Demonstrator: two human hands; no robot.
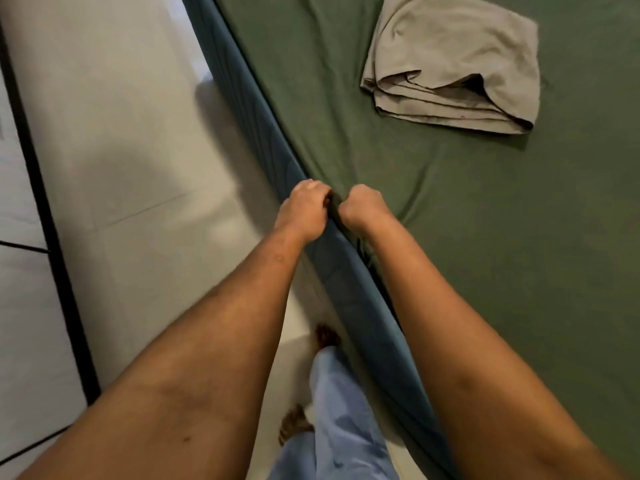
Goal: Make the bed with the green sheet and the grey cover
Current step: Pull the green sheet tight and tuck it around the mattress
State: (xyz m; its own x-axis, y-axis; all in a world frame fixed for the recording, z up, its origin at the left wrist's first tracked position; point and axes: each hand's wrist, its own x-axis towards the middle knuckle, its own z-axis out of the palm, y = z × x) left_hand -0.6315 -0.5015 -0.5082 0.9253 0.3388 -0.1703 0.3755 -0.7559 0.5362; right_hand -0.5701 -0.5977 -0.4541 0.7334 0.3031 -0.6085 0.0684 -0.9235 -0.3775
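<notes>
Left hand and right hand both fisted on the soft, stretchy green sheet edge at the mattress side, folded grey cover lying at 1 o'clock, light stuff, grab hems.

There is one green sheet and one grey cover. There are two hands, the left hand and the right hand, and two bare feet.

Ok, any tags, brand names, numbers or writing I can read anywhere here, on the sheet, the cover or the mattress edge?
None: no text shows on the green sheet, the folded grey cover, the blue mattress edge or the floor.
Both hands, left and right, clench the sheet's edge, hiding whatever lies under them.
</notes>
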